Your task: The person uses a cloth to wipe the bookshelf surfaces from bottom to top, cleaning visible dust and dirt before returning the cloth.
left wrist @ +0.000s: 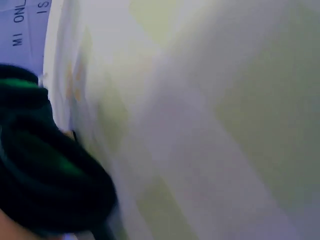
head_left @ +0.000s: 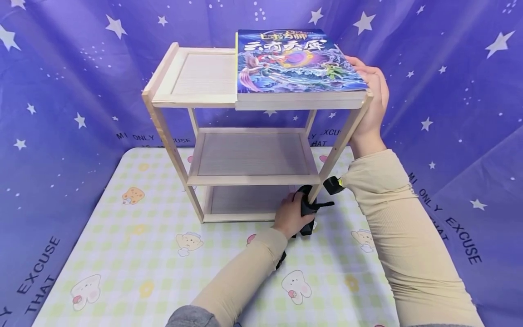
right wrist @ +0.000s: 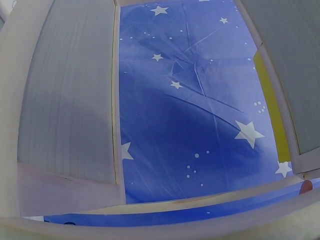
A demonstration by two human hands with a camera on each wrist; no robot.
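A three-tier wooden shelf rack (head_left: 253, 180) stands on the cloth-covered table, a thick illustrated book (head_left: 294, 63) lying flat on its top tier. My right hand (head_left: 369, 97) grips the rack's upper right end, fingers along the book's right edge; a fingertip (right wrist: 306, 187) shows by the top board in the right wrist view. Low down at the front right leg, my left hand (head_left: 292, 215) holds a soft black item (head_left: 306, 228) with a short strap. Up close in the left wrist view, this black item (left wrist: 55, 175) looks rounded, with some green inside; its exact kind is unclear.
The tablecloth (head_left: 130, 254) has green checks and cartoon animals. Purple star-printed curtains (head_left: 73, 81) close in the back and both sides. From below, a yellow edge (right wrist: 272, 107) of the book sticks out past the top board.
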